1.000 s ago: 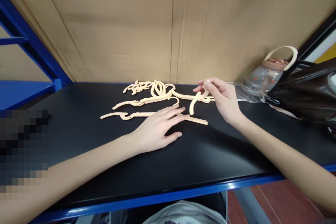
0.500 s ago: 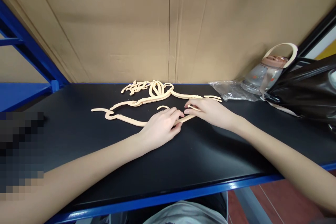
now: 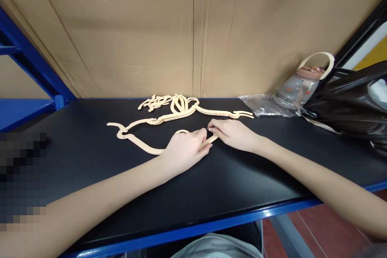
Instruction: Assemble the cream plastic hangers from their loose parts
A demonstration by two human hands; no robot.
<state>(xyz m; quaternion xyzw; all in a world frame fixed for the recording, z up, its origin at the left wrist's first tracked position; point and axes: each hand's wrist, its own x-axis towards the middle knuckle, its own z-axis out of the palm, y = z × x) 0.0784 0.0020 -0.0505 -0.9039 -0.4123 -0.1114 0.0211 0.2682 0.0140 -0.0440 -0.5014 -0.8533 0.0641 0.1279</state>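
A beige plastic clothes hanger lies in front of me, its hook partly showing behind my fingers. My left hand is closed around the hanger near its middle, hiding that part. At the hanger's right end, my right hand has its fingers pinched together; the slim curved beige piece in them is now mostly hidden. Loose-looking curved pieces meet the hanger's left end. Behind my hands lies another beige hanger, with similar curved pieces at both its ends.
A small heap of beige pieces lies at the back of the black tabletop. Clear plastic packaging, a water bottle and a dark shiny bag stand to the right. Cardboard walls off the back.
My right hand has moved left and slightly down, closer to my left hand at the hanger's right end. The slim piece in its fingers is less visible. My left hand still grips the hanger.
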